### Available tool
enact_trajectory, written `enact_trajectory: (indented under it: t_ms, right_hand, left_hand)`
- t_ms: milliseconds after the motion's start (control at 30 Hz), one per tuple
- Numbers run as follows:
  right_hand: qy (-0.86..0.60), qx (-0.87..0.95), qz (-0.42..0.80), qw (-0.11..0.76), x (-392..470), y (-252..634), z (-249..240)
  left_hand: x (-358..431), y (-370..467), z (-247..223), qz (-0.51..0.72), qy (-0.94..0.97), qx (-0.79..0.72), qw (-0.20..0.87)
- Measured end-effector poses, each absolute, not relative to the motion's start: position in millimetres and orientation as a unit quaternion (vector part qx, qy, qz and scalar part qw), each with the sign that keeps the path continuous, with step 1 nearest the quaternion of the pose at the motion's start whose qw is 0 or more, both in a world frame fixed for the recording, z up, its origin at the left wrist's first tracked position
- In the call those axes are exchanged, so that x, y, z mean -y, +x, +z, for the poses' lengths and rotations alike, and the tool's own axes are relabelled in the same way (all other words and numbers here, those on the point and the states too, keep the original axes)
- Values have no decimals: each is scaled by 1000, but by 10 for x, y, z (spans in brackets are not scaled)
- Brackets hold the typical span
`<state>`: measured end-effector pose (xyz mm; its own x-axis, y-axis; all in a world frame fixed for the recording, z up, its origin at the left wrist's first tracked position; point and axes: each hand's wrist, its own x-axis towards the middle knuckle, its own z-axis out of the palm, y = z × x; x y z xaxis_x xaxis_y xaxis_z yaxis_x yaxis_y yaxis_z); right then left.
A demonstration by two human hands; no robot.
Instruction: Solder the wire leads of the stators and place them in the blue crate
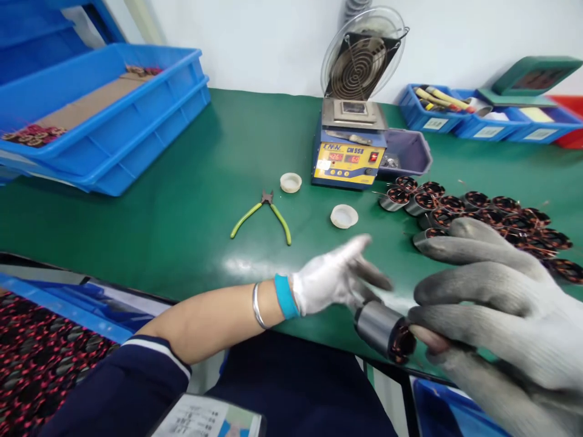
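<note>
My left hand (334, 276), in a white glove with a turquoise cuff, holds a motor stator (380, 328) by its far end, low over the green table's front edge. The stator is a grey metal cylinder lying tilted, with copper windings showing at its right end. Close to that end is my right hand (496, 303), in a grey-palmed glove. Its bare thumb tip meets the index finger in a pinch by the windings; whatever lies between them is too small to make out. The other right fingers stretch forward, partly hiding several more stators (489, 217) standing on the table.
Green-handled cutters (266, 215) lie open near two small white caps (290, 182). Behind stands a yellow-blue solder pot (348, 155) with a fan (362, 64) above and a purple bin (407, 152) beside it. Blue crates (159, 115) are left; small blue trays (483, 124) line the back right.
</note>
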<state>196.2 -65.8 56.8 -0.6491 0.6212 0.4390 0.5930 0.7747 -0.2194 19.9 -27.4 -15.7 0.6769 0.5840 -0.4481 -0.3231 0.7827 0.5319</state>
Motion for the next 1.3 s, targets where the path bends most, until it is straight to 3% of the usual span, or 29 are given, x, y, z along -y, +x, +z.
enact_trajectory:
  t_ms: [100,333,500,600,733,967,1167,1233,1300]
  right_hand:
    - [-297,933,-8,205,645,1994,511]
    - [-354,900,-18,255,602,2024,470]
    - [-479,841,-11,251,518,2033,301]
    - [-536,807,58,241,482,2025,155]
    - [-525,772,185,308,446,1955,18]
    - [-524,726,234,377,444,1836,-27]
    - [-561,533,487,404,402,1854,-91]
    - [-536,556,477,418,392,1876,-85]
    - [-499,648,388,425,400,1881,-50]
  left_hand:
    - [329,194,-200,101,265,-258,923]
    - [340,166,-225,205,261,-181,926]
    - [359,209,-191,294,254,-279,878]
    - [351,231,-155,308,263,-321,856]
    - [327,248,-157,323,284,-352,831]
    - [333,262,-222,348,326,-377,794]
    - [345,267,-212,325,313,-343,823]
    - [341,263,-209,321,312,-344,826]
    - [338,257,-214,317,329,-345,820]
